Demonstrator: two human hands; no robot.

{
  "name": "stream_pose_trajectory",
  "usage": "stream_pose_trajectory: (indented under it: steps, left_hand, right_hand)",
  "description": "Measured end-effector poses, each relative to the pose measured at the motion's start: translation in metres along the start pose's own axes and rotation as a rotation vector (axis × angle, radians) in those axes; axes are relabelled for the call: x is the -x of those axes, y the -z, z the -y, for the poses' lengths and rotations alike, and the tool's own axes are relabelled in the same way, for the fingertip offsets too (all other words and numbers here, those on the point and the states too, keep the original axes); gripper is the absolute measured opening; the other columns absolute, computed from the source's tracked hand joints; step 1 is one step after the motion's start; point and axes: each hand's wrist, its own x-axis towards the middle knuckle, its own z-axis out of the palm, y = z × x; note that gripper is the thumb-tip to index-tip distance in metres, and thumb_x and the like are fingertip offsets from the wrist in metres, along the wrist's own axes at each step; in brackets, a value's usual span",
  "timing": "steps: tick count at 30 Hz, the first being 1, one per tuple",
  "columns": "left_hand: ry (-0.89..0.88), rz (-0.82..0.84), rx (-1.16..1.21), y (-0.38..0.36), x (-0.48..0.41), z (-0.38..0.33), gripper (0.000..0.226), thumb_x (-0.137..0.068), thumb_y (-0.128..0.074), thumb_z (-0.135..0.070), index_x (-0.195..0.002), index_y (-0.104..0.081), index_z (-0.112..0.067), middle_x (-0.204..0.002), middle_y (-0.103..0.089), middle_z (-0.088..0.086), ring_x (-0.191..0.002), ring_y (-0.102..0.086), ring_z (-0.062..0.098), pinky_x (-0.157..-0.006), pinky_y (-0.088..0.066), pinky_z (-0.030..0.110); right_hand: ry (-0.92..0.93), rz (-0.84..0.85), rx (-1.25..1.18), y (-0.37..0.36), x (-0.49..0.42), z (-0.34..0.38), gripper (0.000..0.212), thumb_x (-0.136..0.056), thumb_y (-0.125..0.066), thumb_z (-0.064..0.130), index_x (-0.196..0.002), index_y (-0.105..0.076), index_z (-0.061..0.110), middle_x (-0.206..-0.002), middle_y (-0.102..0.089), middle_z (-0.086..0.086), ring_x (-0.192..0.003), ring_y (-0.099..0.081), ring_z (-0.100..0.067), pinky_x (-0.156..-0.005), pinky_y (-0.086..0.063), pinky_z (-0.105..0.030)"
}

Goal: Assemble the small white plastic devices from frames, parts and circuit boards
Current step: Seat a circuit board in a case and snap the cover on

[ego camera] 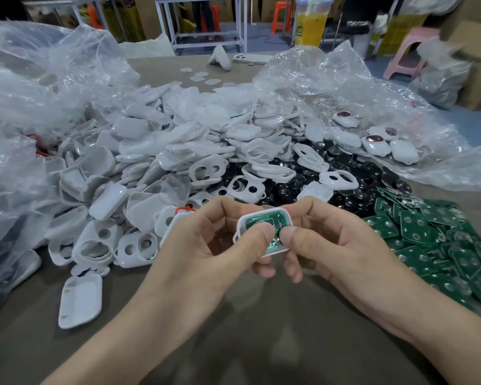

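two hands meet over the near middle of the counter, sharing one small white shell with a green circuit board lying in its open face. the shell sits squarely between them, held up off the counter and tipped so the open side faces the camera. its long axis appears to run across, from one hand to the other, though fingers cover both ends and the call is not certain. the left hand grips the left end, fingers curled behind and its thumb pressed on the board. the right hand mirrors it on the right end, its thumb on the board just beside the other, the two thumb tips nearly touching. neither hand is nearer than the other; both forearms come up from the bottom edge and converge, wrists bent slightly inward. the step in hand looks like seating the board into the shell. the next move probably turns on pressing squarely against the board's face with the shell held steady, since a lopsided push could leave one edge proud. supplies lie ahead in an arc: a heap of white frames beyond and to the left, black discs beyond the hands and a little to the right, loose green boards close by the right hand, and a few closed-up devices on a clear plastic bag at far right. one lone white cover rests on the counter well to the left.
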Motion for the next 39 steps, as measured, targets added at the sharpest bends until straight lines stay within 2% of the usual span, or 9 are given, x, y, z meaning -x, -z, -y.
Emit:
stream_pose_trajectory:
  steps: [4, 9, 16, 19, 21, 25, 27, 31, 39]
  left_hand:
    - [0.024, 0.032, 0.048, 0.0, -0.001, -0.001, 0.006, -0.08, -0.071, -0.027, -0.079, -0.071, -0.021, -0.078, -0.075, 0.011, -0.063, -0.069, 0.014, -0.062, -0.057, 0.023]
    - [0.068, 0.021, 0.096, 0.001, -0.001, 0.002, 0.003, -0.08, -0.073, -0.022, -0.08, -0.071, -0.019, -0.081, -0.074, 0.014, -0.066, -0.07, 0.017, -0.063, -0.056, 0.023]
    - [0.073, 0.012, 0.114, 0.001, -0.001, 0.002, 0.003, -0.081, -0.07, -0.018, -0.082, -0.068, -0.015, -0.081, -0.074, 0.017, -0.067, -0.07, 0.018, -0.064, -0.056, 0.024]
    - [0.057, 0.003, 0.079, 0.002, 0.0, 0.005, 0.015, -0.083, -0.069, -0.016, -0.091, -0.063, -0.004, -0.077, -0.072, 0.014, -0.066, -0.069, 0.017, -0.065, -0.055, 0.022]
    - [0.056, 0.003, 0.058, 0.002, 0.0, 0.006, 0.019, -0.084, -0.068, -0.015, -0.095, -0.063, -0.001, -0.076, -0.072, 0.011, -0.066, -0.068, 0.016, -0.066, -0.055, 0.021]
    - [0.102, 0.043, 0.13, 0.005, 0.0, 0.007, 0.019, -0.082, -0.072, -0.023, -0.099, -0.076, -0.014, -0.088, -0.076, 0.016, -0.077, -0.072, 0.022, -0.075, -0.058, 0.028]
    - [0.138, 0.073, 0.246, 0.007, -0.001, 0.005, 0.027, -0.084, -0.065, -0.018, -0.108, -0.076, -0.014, -0.098, -0.075, 0.022, -0.085, -0.073, 0.028, -0.077, -0.058, 0.029]
    - [0.167, 0.101, 0.331, 0.009, -0.002, 0.002, 0.035, -0.09, -0.049, -0.01, -0.113, -0.074, -0.01, -0.109, -0.074, 0.023, -0.095, -0.073, 0.034, -0.079, -0.059, 0.031]
    - [0.158, 0.105, 0.314, 0.008, -0.002, 0.002, 0.033, -0.092, -0.052, -0.012, -0.118, -0.074, -0.011, -0.11, -0.074, 0.021, -0.097, -0.074, 0.028, -0.082, -0.059, 0.03]
  right_hand:
    - [-0.033, 0.007, -0.027, -0.001, 0.0, 0.001, 0.017, -0.082, -0.073, 0.026, -0.097, -0.074, 0.02, -0.079, -0.067, -0.01, -0.066, -0.065, -0.017, -0.061, -0.051, -0.023]
    - [-0.04, -0.011, -0.032, -0.001, 0.0, 0.001, 0.014, -0.084, -0.067, 0.018, -0.096, -0.075, 0.02, -0.079, -0.067, -0.01, -0.067, -0.065, -0.018, -0.061, -0.052, -0.023]
    - [-0.029, 0.006, -0.054, -0.002, 0.0, 0.002, 0.024, -0.079, -0.076, 0.034, -0.098, -0.074, 0.02, -0.08, -0.068, -0.009, -0.069, -0.065, -0.017, -0.062, -0.053, -0.023]
    - [-0.033, 0.02, -0.086, -0.003, -0.001, 0.002, 0.036, -0.076, -0.083, 0.044, -0.099, -0.074, 0.019, -0.079, -0.07, -0.008, -0.07, -0.067, -0.016, -0.062, -0.053, -0.022]
    - [-0.035, 0.017, -0.094, -0.003, -0.001, 0.002, 0.034, -0.074, -0.083, 0.045, -0.096, -0.075, 0.021, -0.079, -0.07, -0.008, -0.07, -0.068, -0.016, -0.062, -0.054, -0.022]
    - [-0.046, -0.019, -0.175, -0.004, -0.002, 0.006, 0.011, -0.076, -0.08, 0.031, -0.085, -0.077, 0.025, -0.073, -0.071, -0.009, -0.061, -0.068, -0.014, -0.056, -0.054, -0.02]
    - [-0.069, -0.04, -0.246, -0.004, -0.003, 0.008, 0.005, -0.077, -0.082, 0.023, -0.08, -0.078, 0.024, -0.07, -0.07, -0.01, -0.056, -0.067, -0.013, -0.053, -0.053, -0.019]
    - [-0.105, -0.084, -0.308, -0.005, -0.004, 0.01, 0.005, -0.073, -0.079, 0.017, -0.074, -0.078, 0.022, -0.067, -0.068, -0.01, -0.052, -0.064, -0.012, -0.049, -0.052, -0.018]
    - [-0.07, -0.097, -0.292, -0.005, -0.004, 0.011, 0.008, -0.07, -0.08, 0.015, -0.072, -0.077, 0.022, -0.065, -0.067, -0.01, -0.054, -0.066, -0.013, -0.05, -0.052, -0.019]
